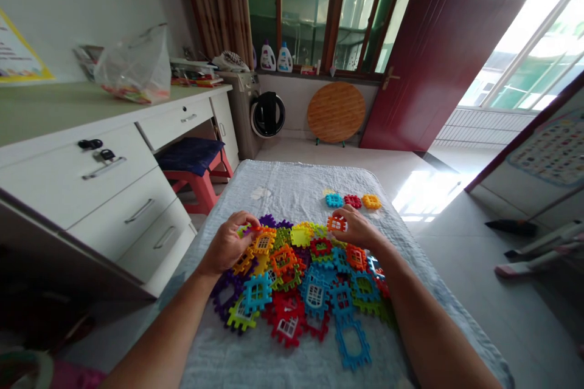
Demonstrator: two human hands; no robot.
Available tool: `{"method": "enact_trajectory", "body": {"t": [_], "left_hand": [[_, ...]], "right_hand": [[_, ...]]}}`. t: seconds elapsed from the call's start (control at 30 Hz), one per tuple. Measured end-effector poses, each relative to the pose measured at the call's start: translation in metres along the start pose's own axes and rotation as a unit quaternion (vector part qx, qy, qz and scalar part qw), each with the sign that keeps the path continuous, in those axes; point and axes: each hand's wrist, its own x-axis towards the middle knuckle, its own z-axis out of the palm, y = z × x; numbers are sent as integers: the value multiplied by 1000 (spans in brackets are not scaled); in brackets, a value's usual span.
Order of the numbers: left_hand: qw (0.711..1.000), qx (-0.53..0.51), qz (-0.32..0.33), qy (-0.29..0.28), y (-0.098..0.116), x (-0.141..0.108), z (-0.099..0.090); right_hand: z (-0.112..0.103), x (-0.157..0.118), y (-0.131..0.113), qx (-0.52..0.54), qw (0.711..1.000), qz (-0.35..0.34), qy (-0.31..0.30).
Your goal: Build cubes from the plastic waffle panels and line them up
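Gripping orange piece (336, 224) in fingers of right hand (358, 228), at far edge of pile (323, 279). Reaching to pile's far left with left hand (227, 244), fingers bent; can't tell if grasping. Seeing pile between forearms on cloth (296, 185), mixed colors, overlapping. Also seeing blue piece (334, 200), red piece (353, 201), yellow piece (371, 201) in a row beyond right hand.

A round wooden tabletop (336, 112) leans below the window (360, 12), between the washing machine (246, 112) and the red door (449, 42).
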Motion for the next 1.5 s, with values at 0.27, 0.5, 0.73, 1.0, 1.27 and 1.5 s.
{"method": "enact_trajectory", "body": {"t": [0.27,0.5,0.73,1.0,1.27,1.5], "left_hand": [[994,35,90,-51,39,1,29],[996,13,56,-66,30,-2,15],[993,90,-21,79,1,2,-8],[992,97,-35,73,-16,2,-4],[993,84,-39,77,-24,3,-1],[992,112,-53,40,-32,4,-1]], "right_hand": [[-2,0,-3,-11,997,21,-71],[-23,-2,-29,44,998,-24,-31],[-17,0,-97,135,981,-137,-12],[12,16,-117,89,982,-153,-64],[20,14,-118,90,981,-148,-87],[-6,29,-84,90,993,-78,9]]}}
